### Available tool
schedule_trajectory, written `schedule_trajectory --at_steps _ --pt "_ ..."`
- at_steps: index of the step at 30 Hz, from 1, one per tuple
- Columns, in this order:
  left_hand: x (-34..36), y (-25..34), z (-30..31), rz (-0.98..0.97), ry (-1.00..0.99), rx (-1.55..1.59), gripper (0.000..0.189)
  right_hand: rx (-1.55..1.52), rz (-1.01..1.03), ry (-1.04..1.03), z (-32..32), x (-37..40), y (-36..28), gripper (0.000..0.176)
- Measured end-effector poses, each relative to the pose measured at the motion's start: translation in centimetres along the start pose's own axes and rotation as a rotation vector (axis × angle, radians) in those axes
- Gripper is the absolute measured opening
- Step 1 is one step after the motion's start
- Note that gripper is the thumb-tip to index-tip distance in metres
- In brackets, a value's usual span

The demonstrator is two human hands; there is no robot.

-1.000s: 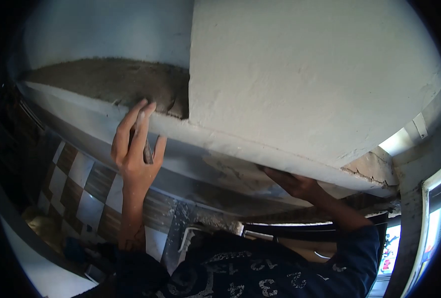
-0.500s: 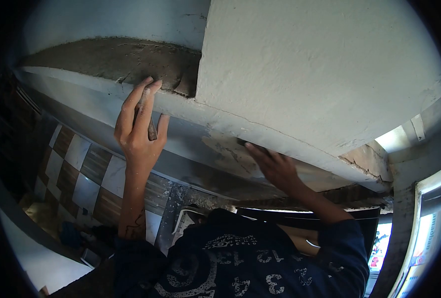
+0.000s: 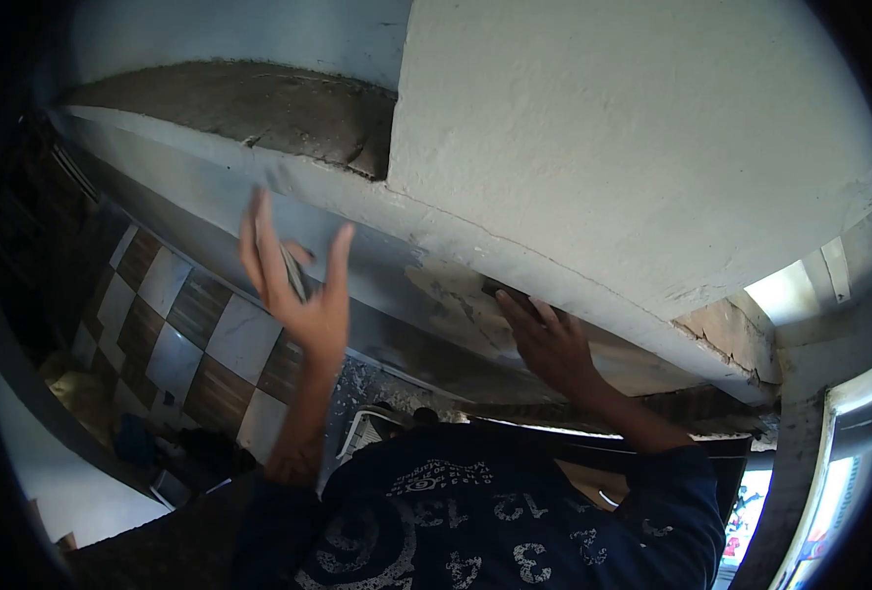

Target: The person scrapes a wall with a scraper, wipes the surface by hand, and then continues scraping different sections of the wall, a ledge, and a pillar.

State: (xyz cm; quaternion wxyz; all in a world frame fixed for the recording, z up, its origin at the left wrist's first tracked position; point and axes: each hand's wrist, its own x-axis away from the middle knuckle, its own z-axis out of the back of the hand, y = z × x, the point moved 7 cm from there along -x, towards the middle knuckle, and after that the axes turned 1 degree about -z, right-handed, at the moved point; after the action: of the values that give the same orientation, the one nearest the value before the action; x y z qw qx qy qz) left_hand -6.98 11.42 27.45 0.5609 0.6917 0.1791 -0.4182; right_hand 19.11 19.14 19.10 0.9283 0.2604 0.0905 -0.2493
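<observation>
My left hand [image 3: 303, 285], smeared by motion, is raised just off the pale ledge face. Its fingers point up, the thumb stands apart, and a thin grey flat piece [image 3: 292, 273] is held against the palm. Farther right, my right hand [image 3: 552, 344] lies on the underside of the ledge [image 3: 436, 218], over a patchy, cracked area [image 3: 456, 295]. Under its fingertips is a dark flat block [image 3: 505, 288], partly covered by the fingers.
A white wall block [image 3: 593, 128] rises above the ledge, beside a rough brown recess [image 3: 230, 103]. Checkered tiles [image 3: 190, 339] show at the lower left. A bright window opening [image 3: 839, 472] is at the right.
My left hand has come off the ledge edge and moved down and slightly right, its thumb spread wider. My right hand has shifted slightly right and down with the dark block.
</observation>
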Motion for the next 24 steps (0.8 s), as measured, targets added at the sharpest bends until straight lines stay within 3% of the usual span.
schedule_trajectory --at_steps 1,3,5,9,11,15,17,18,20,21,23,24 --pt "2.2 -0.5 0.3 0.176 0.081 0.157 0.046 0.004 0.006 0.017 0.5 -0.3 -0.3 0.043" --pt "10.2 -1.9 -1.9 1.143 -0.171 0.648 0.046 0.008 0.017 0.036 1.0 -0.3 -0.6 0.043" --pt "15.4 -0.6 -5.5 1.378 -0.61 0.978 0.053 -0.033 0.008 0.003 0.8 0.0 -0.6 0.046" --pt "17.9 2.0 -8.7 1.529 -0.532 1.187 0.054 -0.277 -0.071 -0.132 2.5 -0.9 0.1 0.05" --pt "16.7 3.5 -9.6 1.386 -0.526 1.345 0.054 -0.276 -0.053 -0.114 2.3 -0.7 0.4 0.052" --pt "16.9 4.2 -9.9 1.316 -0.536 1.282 0.054 -0.185 0.023 -0.079 2.3 -0.5 0.5 0.052" --pt "17.0 4.7 -10.0 1.418 -0.403 1.37 0.053 -0.509 -0.035 0.022 4.6 -0.2 1.3 0.045" --pt "17.1 4.9 -10.3 1.416 -0.402 1.369 0.053 -0.51 -0.034 0.024 4.7 0.7 1.0 0.045" --pt "17.3 5.0 -10.5 1.434 -0.297 1.414 0.054 -1.254 -0.392 0.082 4.0 3.5 2.6 0.032" --pt "17.6 5.3 -10.8 1.43 -0.297 1.418 0.054 -1.251 -0.389 0.085 4.5 3.4 2.1 0.032" --pt "17.9 5.6 -10.8 1.392 -0.268 1.383 0.054 -1.727 -1.038 -0.156 1.9 4.6 0.6 0.026" --pt "18.0 5.7 -10.9 1.392 -0.268 1.384 0.054 -1.727 -1.038 -0.156 1.5 4.6 0.2 0.026"
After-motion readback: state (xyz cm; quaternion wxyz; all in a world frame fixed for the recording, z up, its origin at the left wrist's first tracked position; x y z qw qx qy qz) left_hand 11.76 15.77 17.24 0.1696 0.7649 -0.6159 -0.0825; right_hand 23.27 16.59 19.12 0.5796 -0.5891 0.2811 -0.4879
